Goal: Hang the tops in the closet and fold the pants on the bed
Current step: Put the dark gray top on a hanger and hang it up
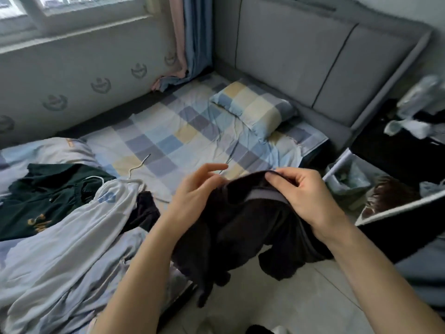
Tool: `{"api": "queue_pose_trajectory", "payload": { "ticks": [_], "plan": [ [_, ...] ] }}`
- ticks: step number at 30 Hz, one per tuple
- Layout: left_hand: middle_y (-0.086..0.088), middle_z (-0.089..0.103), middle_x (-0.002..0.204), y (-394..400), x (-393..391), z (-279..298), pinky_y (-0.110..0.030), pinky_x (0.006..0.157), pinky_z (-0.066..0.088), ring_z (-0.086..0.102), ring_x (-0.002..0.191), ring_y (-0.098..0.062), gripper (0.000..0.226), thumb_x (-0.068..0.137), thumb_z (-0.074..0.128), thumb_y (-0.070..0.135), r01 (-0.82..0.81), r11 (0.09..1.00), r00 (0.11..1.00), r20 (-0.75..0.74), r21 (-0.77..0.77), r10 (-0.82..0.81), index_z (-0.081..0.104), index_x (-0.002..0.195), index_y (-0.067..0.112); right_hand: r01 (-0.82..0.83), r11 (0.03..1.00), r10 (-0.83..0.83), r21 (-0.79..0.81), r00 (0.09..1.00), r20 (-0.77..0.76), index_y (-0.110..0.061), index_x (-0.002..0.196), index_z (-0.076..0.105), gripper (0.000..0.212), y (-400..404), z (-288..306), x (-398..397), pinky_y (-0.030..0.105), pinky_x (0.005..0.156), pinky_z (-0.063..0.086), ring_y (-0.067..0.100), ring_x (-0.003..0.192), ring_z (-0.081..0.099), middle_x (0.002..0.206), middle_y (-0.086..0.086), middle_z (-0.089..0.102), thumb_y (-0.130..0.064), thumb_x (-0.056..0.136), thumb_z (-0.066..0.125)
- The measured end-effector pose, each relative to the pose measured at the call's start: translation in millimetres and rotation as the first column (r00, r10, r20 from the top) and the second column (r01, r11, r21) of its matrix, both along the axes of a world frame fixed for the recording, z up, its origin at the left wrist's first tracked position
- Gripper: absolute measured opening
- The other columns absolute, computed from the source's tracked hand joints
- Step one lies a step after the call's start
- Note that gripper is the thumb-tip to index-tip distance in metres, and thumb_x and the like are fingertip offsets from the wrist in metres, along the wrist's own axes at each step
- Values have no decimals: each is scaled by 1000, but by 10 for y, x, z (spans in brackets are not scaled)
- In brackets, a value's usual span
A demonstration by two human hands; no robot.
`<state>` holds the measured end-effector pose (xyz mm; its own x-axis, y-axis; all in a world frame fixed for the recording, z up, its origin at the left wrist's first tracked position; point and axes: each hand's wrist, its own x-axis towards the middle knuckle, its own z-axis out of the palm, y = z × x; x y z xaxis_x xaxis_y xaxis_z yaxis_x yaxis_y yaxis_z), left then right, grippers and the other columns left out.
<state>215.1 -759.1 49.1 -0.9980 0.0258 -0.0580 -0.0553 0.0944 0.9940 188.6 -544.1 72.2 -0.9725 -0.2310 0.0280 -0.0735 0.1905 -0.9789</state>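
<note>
On the checked bed (168, 138), left of the dark pants (240, 227), lie a green top (41, 201) and a white top (79, 227). The left hand (192, 191) touches the pants, fingers loose; the right hand (303, 191) pinches their waistband beside the bed's edge.

Soft daylight came from the window (72, 10) at upper left, leaving the room dim and bluish. Farther from the window, edges bowed with wide-angle distortion; clutter opposite it was motion-blurred.
</note>
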Motion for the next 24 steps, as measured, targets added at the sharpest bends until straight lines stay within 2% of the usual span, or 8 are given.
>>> {"api": "queue_pose_trajectory", "payload": {
  "ticks": [2,4,7,10,14,16,18,24],
  "plan": [
    [1,69,92,474,-14,66,-23,77,48,61,81,-10,27,89,62,36,135,990,991,7,35,-135,66,113,27,17,999,-16,46,1000,-19,-18,80,74,16,227,80,55,16,65,50,1,69,64,74,-1,73,-23,91,64],
    [-3,70,94,974,-38,120,-30,75,50,61,76,-14,26,88,69,29,194,976,980,-36,-98,-198,66,113,23,67,996,-67,59,998,-10,-14,77,74,19,544,169,118,16,62,47,1,66,61,70,0,71,-22,91,64],
    [-10,69,82,1470,-100,178,-34,68,48,58,70,-16,9,91,67,19,242,949,960,-89,-201,-264,71,94,12,165,984,-166,66,986,3,-11,75,73,20,1068,305,161,17,63,47,2,66,59,68,-3,69,-22,90,65],
    [-2,51,62,1867,-197,305,-32,62,35,44,63,-12,28,96,59,21,276,941,951,-87,-194,-297,63,71,9,186,973,-185,138,983,-22,-12,73,72,19,1641,464,221,15,64,44,0,66,56,67,-4,66,-20,89,66],
    [1,40,62,2475,-343,544,-29,58,28,37,61,-11,38,98,56,22,235,966,959,-135,-106,-248,53,66,3,242,927,-222,286,970,-98,-28,78,73,8,2418,599,375,10,69,45,-2,69,62,77,-6,73,-21,83,73],
    [-5,40,69,2863,-404,655,-31,62,30,39,67,-14,40,98,54,25,253,965,952,-160,-68,-261,50,74,-7,301,860,-259,412,953,-155,-31,80,71,8,2821,579,484,12,71,45,-3,71,63,77,-10,72,-24,82,74],
    [-4,45,70,3272,-429,727,-31,64,34,43,68,-13,38,98,54,26,314,946,927,-190,-83,-324,54,78,-6,385,777,-329,499,923,-200,-27,85,72,4,3221,532,642,20,74,48,0,75,64,78,-9,71,-24,83,72],
    [12,48,57,4279,-387,800,-20,56,38,44,57,-2,36,97,56,28,472,860,833,-220,-194,-507,59,63,17,604,516,-508,607,787,-352,-13,98,68,10,4175,461,1185,35,77,51,19,86,68,88,1,73,-11,91,61]
  ]
}}
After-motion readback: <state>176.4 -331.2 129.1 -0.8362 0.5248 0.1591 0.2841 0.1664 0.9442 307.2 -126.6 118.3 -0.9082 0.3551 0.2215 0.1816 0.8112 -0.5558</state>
